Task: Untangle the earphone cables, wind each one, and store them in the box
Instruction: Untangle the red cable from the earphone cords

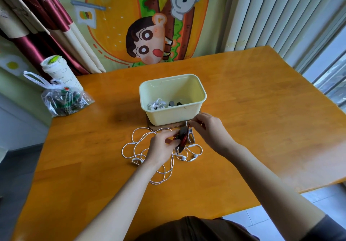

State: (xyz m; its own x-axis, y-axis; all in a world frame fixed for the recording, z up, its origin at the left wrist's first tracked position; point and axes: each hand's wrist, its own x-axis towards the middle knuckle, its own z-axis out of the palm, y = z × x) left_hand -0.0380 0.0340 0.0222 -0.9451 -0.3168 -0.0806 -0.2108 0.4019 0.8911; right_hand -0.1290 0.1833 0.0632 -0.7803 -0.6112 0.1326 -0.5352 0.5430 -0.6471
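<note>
Observer: Bag of clear plastic (63,100), tied at the top, dark contents, at 9 o'clock from the box, on the far left corner of the wooden table (243,119). Lidded paper cup (60,72) stands just behind it, touching.

Recorder: Loose material?

Observer: White earphone cables (132,143), tangled, lie flat on the table at 7 o'clock from the box. Loops pass under the left hand (162,147) and trail toward 6 o'clock. Earbuds (184,158) show at the near right edge of the tangle.

Recorder: Hands?

Observer: Left hand is above the tangle, fingers curled. Thumb and fingertips pinch the lower part of a black-and-red earphone cable (182,138), which is gathered into a short bundle, held off the table and tilted. Right hand (207,128) is at 5 o'clock from the box, fingers curled, pinching the bundle's upper end. A thin white strand rises there too; cannot tell whether the right hand also holds it.

Recorder: Box?

Observer: Pale yellow box (172,98), top open, at table centre, stands on a wooden board (159,129). Inside, against the near wall: wound white earphones (156,105) at left, two dark items (175,103) just beside them, too small to identify.
</note>
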